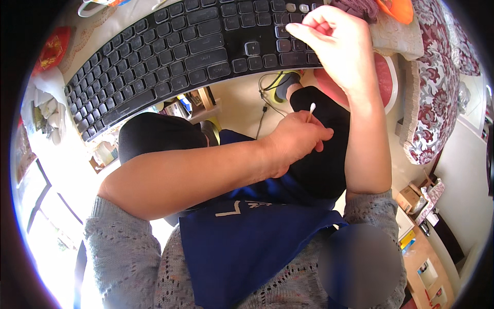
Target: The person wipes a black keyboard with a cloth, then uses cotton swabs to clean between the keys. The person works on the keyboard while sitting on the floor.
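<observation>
My left hand (299,135) holds a cotton swab (311,111) upright above my knees, its white tip showing and its lower part hidden by the fingers. A black keyboard (243,36) lies across the top of the view. My right hand (335,42) is over the keyboard's number pad, thumb and fingers bent close together; whether anything small is between them cannot be told. Near its fingers, two key positions at the top of the pad show pale mounts (297,7) without keycaps. The hand hides part of the pad.
A dark cloth (357,8) and an orange dish (397,9) lie at the upper right, near a patterned fabric cover (432,92). A white cup (87,8) and a red packet (54,48) are at the upper left. Cables (263,109) hang or lie below the keyboard.
</observation>
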`<state>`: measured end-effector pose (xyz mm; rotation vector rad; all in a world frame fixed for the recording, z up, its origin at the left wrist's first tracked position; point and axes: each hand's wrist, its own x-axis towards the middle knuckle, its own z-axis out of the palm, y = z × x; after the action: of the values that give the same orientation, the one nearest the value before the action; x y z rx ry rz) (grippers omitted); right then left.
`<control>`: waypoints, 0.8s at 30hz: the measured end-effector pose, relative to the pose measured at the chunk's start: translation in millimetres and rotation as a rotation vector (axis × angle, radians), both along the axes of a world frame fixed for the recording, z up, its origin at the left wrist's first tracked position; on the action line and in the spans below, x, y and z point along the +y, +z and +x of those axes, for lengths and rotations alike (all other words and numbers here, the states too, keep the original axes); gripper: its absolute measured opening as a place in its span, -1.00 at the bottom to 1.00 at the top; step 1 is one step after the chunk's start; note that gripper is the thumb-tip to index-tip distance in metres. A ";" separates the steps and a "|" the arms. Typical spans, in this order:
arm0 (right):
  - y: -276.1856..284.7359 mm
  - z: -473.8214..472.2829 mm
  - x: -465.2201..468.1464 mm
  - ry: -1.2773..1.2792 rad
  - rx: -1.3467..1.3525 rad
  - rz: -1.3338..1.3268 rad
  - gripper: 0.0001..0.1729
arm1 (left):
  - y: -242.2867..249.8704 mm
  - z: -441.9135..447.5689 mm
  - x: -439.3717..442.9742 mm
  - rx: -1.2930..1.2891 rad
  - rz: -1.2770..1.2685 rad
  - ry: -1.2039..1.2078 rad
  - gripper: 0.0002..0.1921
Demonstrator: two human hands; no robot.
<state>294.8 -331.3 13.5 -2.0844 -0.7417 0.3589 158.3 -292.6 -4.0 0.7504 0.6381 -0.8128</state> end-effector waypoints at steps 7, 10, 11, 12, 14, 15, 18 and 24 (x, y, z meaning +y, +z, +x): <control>6.4 -10.9 -2.8 -0.004 -0.151 -0.187 -0.67 | -3.1 -4.1 -10.8 0.020 0.001 -0.076 -0.79; 7.3 -10.7 -1.8 0.026 -0.133 -0.194 -0.67 | -1.6 -5.4 -13.6 0.011 -0.001 -0.099 -0.80; 7.5 -10.8 -1.7 0.024 -0.099 -0.199 -0.67 | -1.5 -5.8 -13.9 0.013 -0.004 -0.102 -0.80; 7.7 -10.8 -1.8 0.024 -0.063 -0.204 -0.67 | -1.8 -6.3 -14.0 0.018 -0.008 -0.104 -0.80; 7.1 -12.3 -1.9 0.049 -0.163 -0.206 -0.66 | -2.5 -7.9 -14.2 0.020 -0.023 -0.108 -0.81; 6.4 -13.6 -2.1 0.061 -0.211 -0.209 -0.66 | -3.0 -8.6 -14.3 0.021 -0.033 -0.108 -0.81; 1.4 -18.8 0.9 0.019 -0.160 -0.287 -0.62 | -2.6 -10.5 -14.9 -0.007 -0.010 -0.126 -0.82; 4.5 -9.5 -0.4 0.082 -0.133 -0.171 -0.65 | 2.7 -11.0 -13.8 -0.033 -0.031 -0.089 -0.82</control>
<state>285.4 -331.7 17.9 -2.2597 -0.9053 0.3410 147.3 -306.4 -1.3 0.7671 0.5648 -0.8885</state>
